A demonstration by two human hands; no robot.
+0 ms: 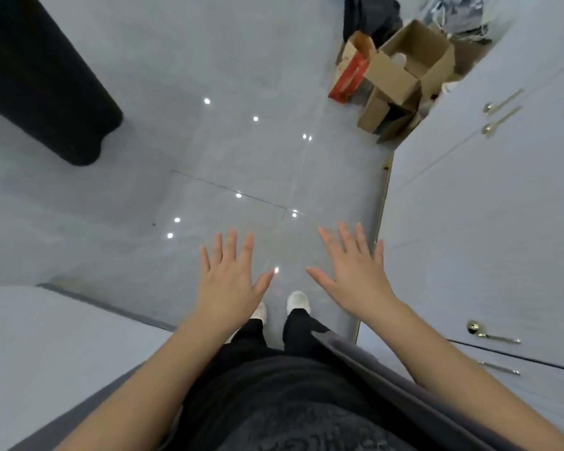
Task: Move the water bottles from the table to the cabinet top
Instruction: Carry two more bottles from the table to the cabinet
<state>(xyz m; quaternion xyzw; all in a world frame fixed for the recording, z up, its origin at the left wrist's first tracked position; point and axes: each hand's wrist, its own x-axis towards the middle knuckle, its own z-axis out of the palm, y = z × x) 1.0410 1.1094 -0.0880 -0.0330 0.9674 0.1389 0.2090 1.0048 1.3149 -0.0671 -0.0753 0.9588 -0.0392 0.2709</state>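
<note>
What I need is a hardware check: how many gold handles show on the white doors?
4: two paired bars on the upper-right doors, a lever at lower right, a slim bar just below it. Others may be hidden.

Glossy grey tile floor [241, 151], pale cupboard doors [489, 203], possibly wardrobes.

light: even, cool | floor [241, 151]: glare dots; edges warped, soft

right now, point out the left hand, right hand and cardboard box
left hand [230, 283], head view, back of the hand
right hand [355, 271], head view, back of the hand
cardboard box [393, 74], head view, its near flap
</note>
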